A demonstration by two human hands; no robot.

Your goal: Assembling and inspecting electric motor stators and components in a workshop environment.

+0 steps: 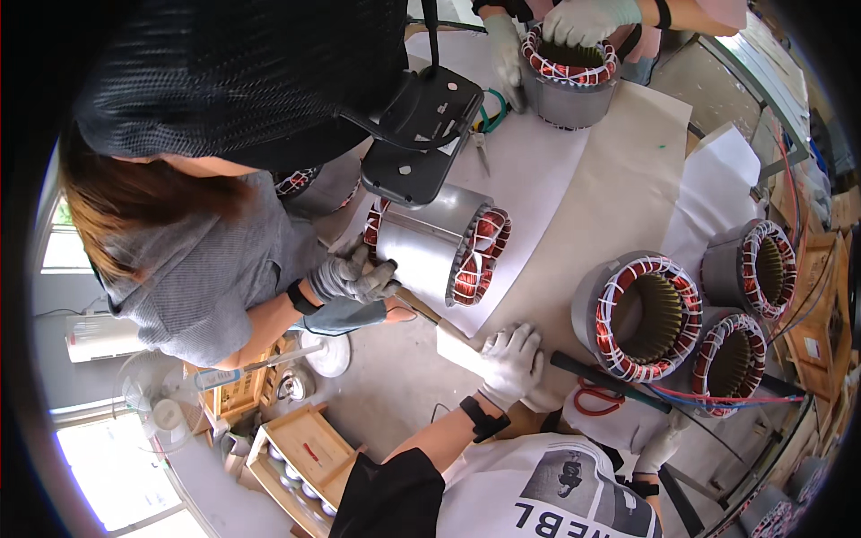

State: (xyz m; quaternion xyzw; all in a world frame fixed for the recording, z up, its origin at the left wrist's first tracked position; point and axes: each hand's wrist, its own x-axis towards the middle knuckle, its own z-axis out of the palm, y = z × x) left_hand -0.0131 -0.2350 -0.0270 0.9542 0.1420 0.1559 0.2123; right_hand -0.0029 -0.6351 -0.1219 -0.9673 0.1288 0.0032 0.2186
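Observation:
My left hand (pixel 511 363), in a pale work glove, lies on the near table edge with its fingers stretched out, holding nothing that I can see. Low on the right is my gloved right hand (pixel 662 444), next to the end of a dark rod (pixel 610 380). Its fingers are too unclear to read. Red-handled scissors (pixel 599 398) lie between the rod and my shirt. Beyond the rod, a large motor stator (pixel 587 309) with red windings and white lacing stands with its bore facing up.
Two more stators (pixel 725 269) (pixel 708 368) stand at right. A co-worker's gloved hand (pixel 354 276) touches a stator lying on its side (pixel 421 247). Another person's gloved hands (pixel 578 22) work on a far stator (pixel 574 99). Green-handled scissors (pixel 482 148) lie on the paper-covered table (pixel 610 170).

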